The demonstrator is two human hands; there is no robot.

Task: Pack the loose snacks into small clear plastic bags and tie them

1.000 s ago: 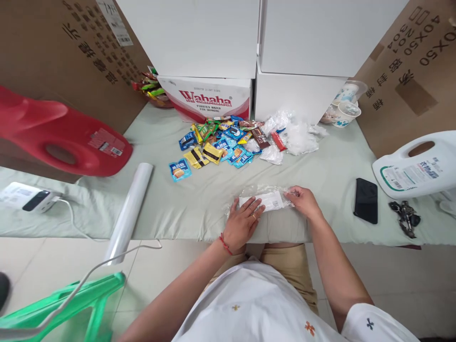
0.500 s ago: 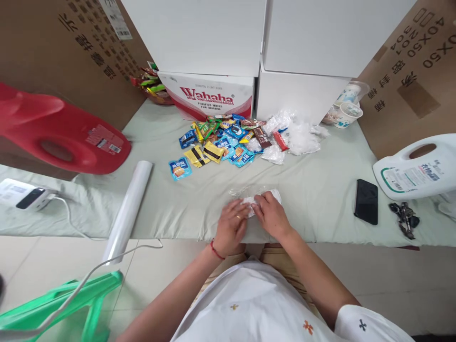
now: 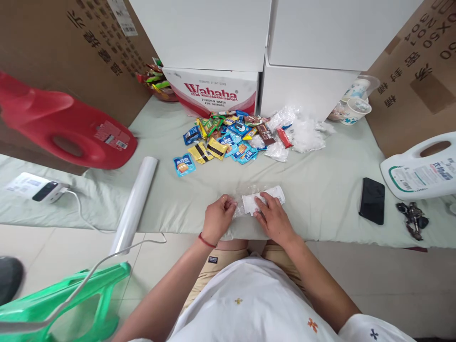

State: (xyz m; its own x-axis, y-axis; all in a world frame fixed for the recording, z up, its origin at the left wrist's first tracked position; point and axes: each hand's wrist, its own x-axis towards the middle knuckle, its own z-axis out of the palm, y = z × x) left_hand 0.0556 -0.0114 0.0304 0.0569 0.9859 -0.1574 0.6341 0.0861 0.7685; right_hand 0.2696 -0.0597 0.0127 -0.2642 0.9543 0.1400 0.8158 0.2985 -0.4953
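Observation:
On the cloth in front of me lies a flat white packet or folded paper (image 3: 276, 193) with faint print, next to clear, crinkled plastic film (image 3: 239, 209). My left hand (image 3: 220, 216) has its fingertips pinched together at the film's left edge. My right hand (image 3: 273, 218) rests over the white piece, with its fingers spread and fingertips pressing on it. Whether the film is a bag, and whether it runs under the white piece, I cannot tell.
Beyond my hands is a pile of snack packets (image 3: 228, 137) beside crumpled clear plastic (image 3: 302, 130). White boxes (image 3: 306, 90) stand behind. A white roll (image 3: 137, 202) and red jug (image 3: 74, 128) are left; a phone (image 3: 372, 200), keys (image 3: 413, 221) and white jug (image 3: 420, 166) are right.
My left hand has drawn away to the left from the white piece and closed its fingertips on the film. More of the white piece shows. My right hand stays on it. The view has shifted slightly.

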